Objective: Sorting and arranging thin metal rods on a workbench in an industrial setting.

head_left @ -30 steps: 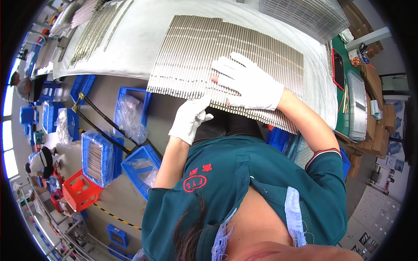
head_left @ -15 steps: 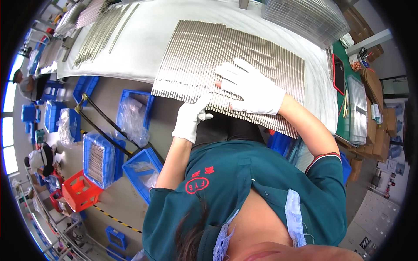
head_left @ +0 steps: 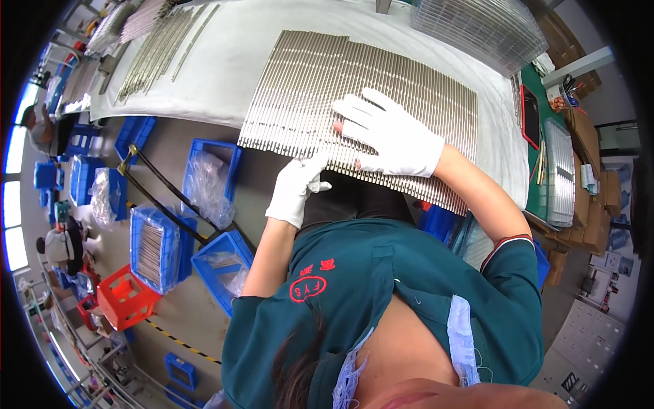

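A wide sheet of thin metal rods (head_left: pixel 320 88) laid side by side lies on a white table cover (head_left: pixel 225 61). My right hand (head_left: pixel 385 133), in a white glove, rests flat on the rods with fingers spread. At the near edge of the rod sheet my left hand (head_left: pixel 296 187), also in a white glove, pinches the ends of the rods between its fingertips. Both forearms are bare and I wear a green short-sleeved top.
More loose rods (head_left: pixel 153 51) lie at the far left of the table, and a clear ribbed tray stack (head_left: pixel 480 27) at the far right. Blue bins (head_left: pixel 153 249) and a red crate (head_left: pixel 122 296) stand on the floor below. A seated person (head_left: pixel 58 245) is at the left.
My left hand has crept a little along the sheet's near edge, staying on the rod ends. My right hand has stayed flat on the rods.
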The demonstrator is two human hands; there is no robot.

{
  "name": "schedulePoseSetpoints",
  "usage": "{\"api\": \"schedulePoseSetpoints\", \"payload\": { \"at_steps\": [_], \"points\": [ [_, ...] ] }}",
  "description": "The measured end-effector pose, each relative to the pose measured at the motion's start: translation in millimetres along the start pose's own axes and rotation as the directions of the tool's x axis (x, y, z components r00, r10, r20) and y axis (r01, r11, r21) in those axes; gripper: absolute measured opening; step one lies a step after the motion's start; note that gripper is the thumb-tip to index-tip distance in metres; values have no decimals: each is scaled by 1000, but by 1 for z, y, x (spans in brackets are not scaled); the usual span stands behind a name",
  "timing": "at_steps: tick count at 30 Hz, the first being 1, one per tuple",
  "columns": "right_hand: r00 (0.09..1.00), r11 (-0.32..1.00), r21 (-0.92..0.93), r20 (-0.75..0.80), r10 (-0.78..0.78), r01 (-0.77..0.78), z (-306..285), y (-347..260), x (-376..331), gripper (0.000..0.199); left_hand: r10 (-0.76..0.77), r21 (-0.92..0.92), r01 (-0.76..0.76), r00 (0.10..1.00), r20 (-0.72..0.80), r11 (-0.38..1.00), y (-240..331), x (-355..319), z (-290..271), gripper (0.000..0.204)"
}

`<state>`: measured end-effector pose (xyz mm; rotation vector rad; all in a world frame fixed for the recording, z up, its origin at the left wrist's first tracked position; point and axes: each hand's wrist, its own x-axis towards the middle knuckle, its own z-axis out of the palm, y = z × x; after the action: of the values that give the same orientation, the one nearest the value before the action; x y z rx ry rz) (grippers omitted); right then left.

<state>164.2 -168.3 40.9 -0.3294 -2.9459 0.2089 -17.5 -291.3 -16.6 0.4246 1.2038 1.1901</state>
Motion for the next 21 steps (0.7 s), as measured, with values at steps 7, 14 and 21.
{"api": "schedulePoseSetpoints", "payload": {
  "at_steps": [7, 14, 21],
  "points": [
    [1000, 999, -33, -4, -18, 18, 3, 3, 7, 61, 7, -21, -6, 1000, 24, 1000, -3, 4, -6, 21],
    [1000, 1000, -15, 20, -11, 11, 5, 0, 6, 61, -50, -57, 49, 999, -22, 997, -2, -2, 2, 14],
    [999, 1000, -23, 44, -11, 12, 2, -1, 11, 60, 4, 76, -5, 1000, 10, 997, 0, -16, -6, 21]
  ]
}}
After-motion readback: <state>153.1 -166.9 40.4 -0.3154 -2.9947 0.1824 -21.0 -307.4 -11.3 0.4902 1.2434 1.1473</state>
